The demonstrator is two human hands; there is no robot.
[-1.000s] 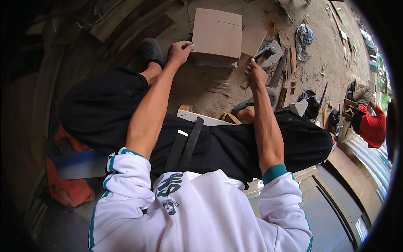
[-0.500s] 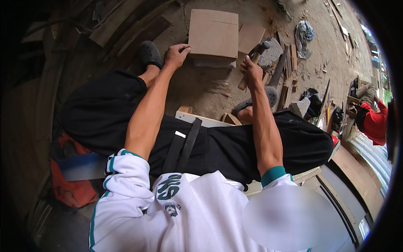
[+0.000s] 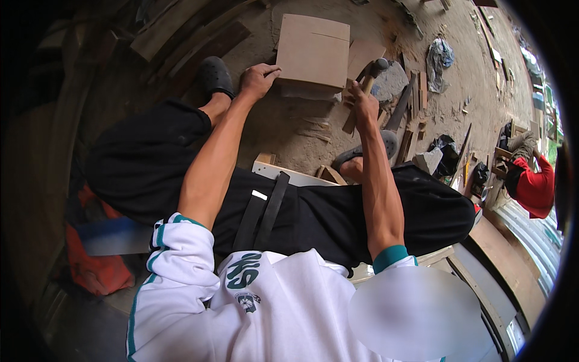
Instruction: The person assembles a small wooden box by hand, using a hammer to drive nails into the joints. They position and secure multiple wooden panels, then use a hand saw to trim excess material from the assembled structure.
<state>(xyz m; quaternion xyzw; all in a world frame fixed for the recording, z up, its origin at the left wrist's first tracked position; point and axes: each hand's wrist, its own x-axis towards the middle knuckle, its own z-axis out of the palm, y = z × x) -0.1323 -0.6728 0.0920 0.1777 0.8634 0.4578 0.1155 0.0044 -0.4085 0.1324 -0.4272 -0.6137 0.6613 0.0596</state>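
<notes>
Right hand, clenched on hammer, now nearer box; left hand at its left edge, hold unclear; hammering likely underway.

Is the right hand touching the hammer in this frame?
Touching. The head view shows the right hand closed around the hammer handle.

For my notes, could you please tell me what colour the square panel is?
The square panel is light brown, showing best in the head view.
</notes>
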